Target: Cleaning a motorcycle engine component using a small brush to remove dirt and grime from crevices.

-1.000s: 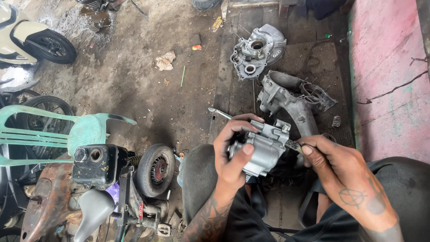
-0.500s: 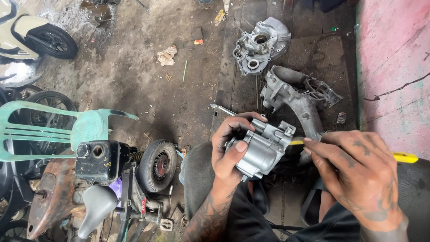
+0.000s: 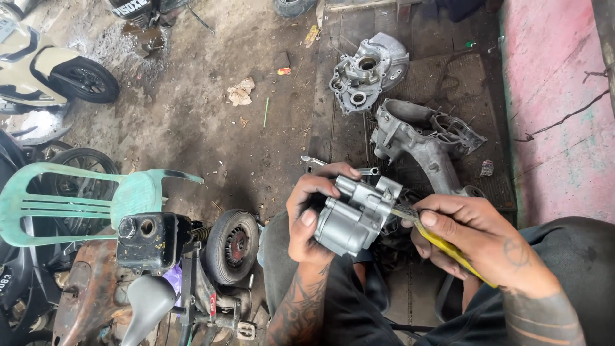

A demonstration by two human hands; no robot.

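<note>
**Hands on a small grey engine part, tool at its end**

From the head camera we look down at our own two hands over our lap. Our left hand [image 3: 311, 218] wraps around a small grey metal engine part [image 3: 355, 214], fingers curled over its top and thumb pressed against its near side, so the part sits clear of the ground, held just above our knees. Our right hand [image 3: 477, 240] is closed around a yellow-handled tool [image 3: 448, 247]; the handle runs back under our palm, and the tool's tip meets the right end of the grey part. We cannot tell what kind of tip it has, since our fingers cover it.

On the dark floor mat [image 3: 493, 186] beyond our hands lie two bigger castings: a long engine case [image 3: 423, 144] just past the held part, and a rounder engine cover [image 3: 368, 70] farther off, the two close together but apart. A metal wrench [image 3: 320, 161] pokes out beside our left hand.

To the left we see a pale green plastic chair [image 3: 96, 202] on its side, a small wheel [image 3: 230, 247], a black box-shaped part [image 3: 150, 240] near it, and a scooter's wheel [image 3: 86, 80] at the upper left. Scraps of paper [image 3: 240, 93] lie on the dirt floor. A pink wall [image 3: 557, 96] rises on the right.
</note>
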